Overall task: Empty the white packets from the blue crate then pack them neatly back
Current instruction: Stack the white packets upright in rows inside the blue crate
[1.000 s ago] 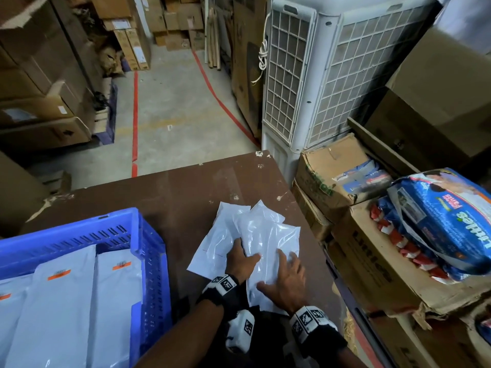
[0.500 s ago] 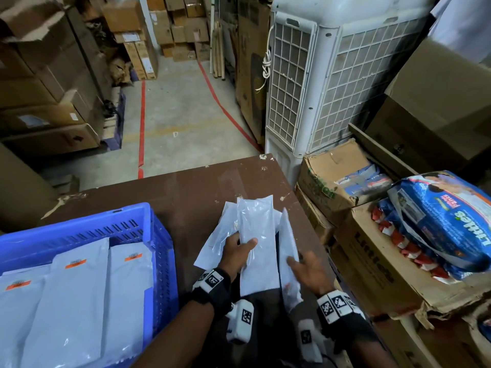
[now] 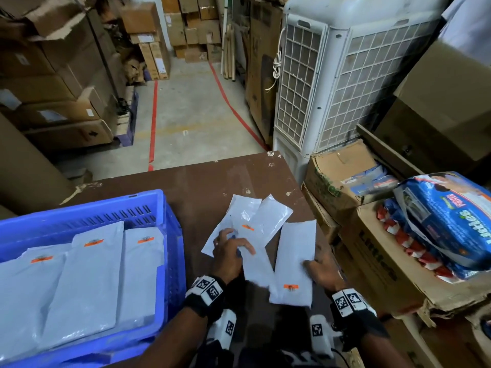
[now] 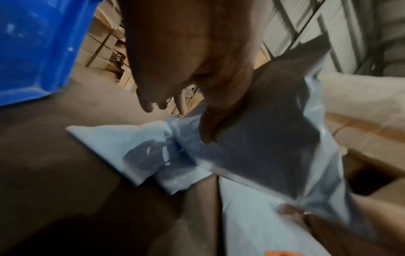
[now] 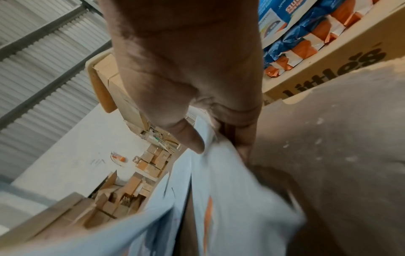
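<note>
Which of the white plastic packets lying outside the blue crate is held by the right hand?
The rightmost white plastic packet, with its orange label at the near end; the right hand grips its right edge.

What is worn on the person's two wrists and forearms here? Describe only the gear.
Each bare forearm carries a black wrist strap: left hand, right hand. White blocks printed with black square-pattern markers sit on top, and a white camera unit with another marker hangs below. No sleeves show.

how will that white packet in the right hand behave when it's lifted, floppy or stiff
Probably floppy: the white packet creases where the right hand pinches its edge. Likely light, since one edge grip carries it. Its glossy plastic may slide easily.
</note>
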